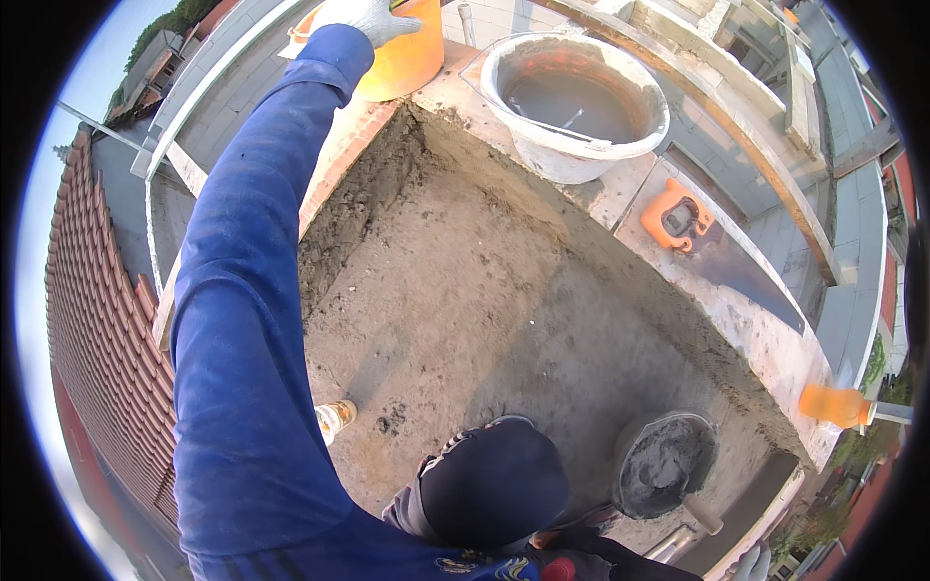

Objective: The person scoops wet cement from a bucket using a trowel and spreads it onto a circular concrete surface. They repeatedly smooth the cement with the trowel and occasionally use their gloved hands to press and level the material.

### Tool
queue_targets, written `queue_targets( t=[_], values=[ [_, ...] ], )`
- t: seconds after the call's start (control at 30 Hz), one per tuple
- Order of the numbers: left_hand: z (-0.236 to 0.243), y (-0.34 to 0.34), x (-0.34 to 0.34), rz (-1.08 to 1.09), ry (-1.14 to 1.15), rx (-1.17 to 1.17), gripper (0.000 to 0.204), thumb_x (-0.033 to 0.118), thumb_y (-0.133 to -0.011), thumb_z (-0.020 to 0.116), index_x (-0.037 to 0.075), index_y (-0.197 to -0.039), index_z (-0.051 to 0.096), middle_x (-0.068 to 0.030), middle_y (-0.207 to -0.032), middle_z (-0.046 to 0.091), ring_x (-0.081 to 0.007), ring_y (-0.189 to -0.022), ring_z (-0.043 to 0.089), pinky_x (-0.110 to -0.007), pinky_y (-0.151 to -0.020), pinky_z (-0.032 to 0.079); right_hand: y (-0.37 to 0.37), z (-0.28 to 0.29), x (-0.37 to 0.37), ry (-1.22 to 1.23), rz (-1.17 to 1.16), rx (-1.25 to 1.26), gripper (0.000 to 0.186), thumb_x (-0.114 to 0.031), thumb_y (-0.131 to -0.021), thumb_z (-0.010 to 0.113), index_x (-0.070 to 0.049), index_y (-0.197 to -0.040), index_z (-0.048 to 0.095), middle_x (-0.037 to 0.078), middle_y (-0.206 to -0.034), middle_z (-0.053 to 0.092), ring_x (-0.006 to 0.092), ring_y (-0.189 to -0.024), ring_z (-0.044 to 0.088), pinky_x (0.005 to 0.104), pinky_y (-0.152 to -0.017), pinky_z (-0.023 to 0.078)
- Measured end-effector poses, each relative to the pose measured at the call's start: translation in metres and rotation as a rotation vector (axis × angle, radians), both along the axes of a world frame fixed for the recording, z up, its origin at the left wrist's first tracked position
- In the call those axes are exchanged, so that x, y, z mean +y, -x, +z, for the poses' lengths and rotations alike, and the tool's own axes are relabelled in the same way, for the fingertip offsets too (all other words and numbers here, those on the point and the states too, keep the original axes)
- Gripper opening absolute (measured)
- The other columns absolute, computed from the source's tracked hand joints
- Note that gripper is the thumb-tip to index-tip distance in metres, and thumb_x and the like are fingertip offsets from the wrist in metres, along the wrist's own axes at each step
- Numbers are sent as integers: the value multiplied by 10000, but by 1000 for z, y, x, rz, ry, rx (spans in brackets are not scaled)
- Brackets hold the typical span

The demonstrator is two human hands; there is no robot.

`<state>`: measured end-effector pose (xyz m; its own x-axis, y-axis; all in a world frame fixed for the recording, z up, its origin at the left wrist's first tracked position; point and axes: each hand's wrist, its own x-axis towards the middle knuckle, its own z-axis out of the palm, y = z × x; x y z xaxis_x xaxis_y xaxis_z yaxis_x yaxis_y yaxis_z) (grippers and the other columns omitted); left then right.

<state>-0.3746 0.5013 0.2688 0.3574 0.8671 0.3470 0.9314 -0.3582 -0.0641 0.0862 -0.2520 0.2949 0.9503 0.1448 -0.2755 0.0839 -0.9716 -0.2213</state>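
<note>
My left arm, in a blue sleeve, stretches to the top of the view. There my left hand (372,19), in a whitish glove, closes over the rim of an orange-yellow bucket (412,60); part of the hand and bucket lies beyond the view's edge. Only a piece of my right hand (752,563), in a pale glove, shows at the lower right edge, its fingers mostly hidden. Near it, a dark bucket (705,436) of wet grey mortar stands on the floor. Beside that bucket is a tool with a wooden handle (703,514).
On the wall top stand a large whitish tub (572,160) of grey water and an orange-handled handsaw (677,217). An orange bottle (833,406) is farther right. A small white-yellow container (334,418) is beside my knee (499,484) on the rough cement floor (455,261).
</note>
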Motion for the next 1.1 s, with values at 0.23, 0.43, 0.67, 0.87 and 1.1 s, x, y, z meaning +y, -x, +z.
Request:
queue_targets(
  t=[0.23,0.43,0.67,0.87,1.1],
  values=[
    [-15,-20,-82,-390,-118,-330,625,391,-967,891,64,-1472,725,-193,-1400,780,-373,-1237,789,-497,-1072,629,-33,-6,22,-82,377,-139,343,-140,-1071,646,58,-1339,728,176,-1056,792,225,-919,752,361,-856,585],
    [-86,-234,-275,-908,59,-105,674,363,-927,915,74,-1495,692,-196,-1528,697,-388,-1460,648,-491,-1226,524,-36,-38,38,-285,693,-151,313,-82,-1013,715,42,-1296,766,148,-982,791,210,-893,765,345,-802,598],
    [-147,-335,-239,-526,373,334,460,362,-1003,782,81,-1366,779,-204,-1782,430,-444,-1698,320,-584,-1380,291,-41,-22,15,-438,533,-110,299,-62,-994,717,44,-1267,777,159,-926,779,235,-866,774,356,-797,603],
    [-150,-295,-251,-695,365,28,544,470,-1009,816,23,-1314,764,-217,-1588,599,-436,-1518,541,-519,-1244,470,-46,-18,4,-456,477,-32,343,-73,-977,712,43,-1296,767,159,-953,775,274,-873,774,372,-806,603],
    [-91,-219,-312,-569,419,-716,509,397,-1026,831,-18,-1300,721,-229,-1249,708,-405,-1150,728,-457,-1031,567,-57,-41,-18,-505,392,43,455,-110,-1074,673,-17,-1500,541,168,-1361,561,275,-1167,619,446,-1019,518]
  ],
)
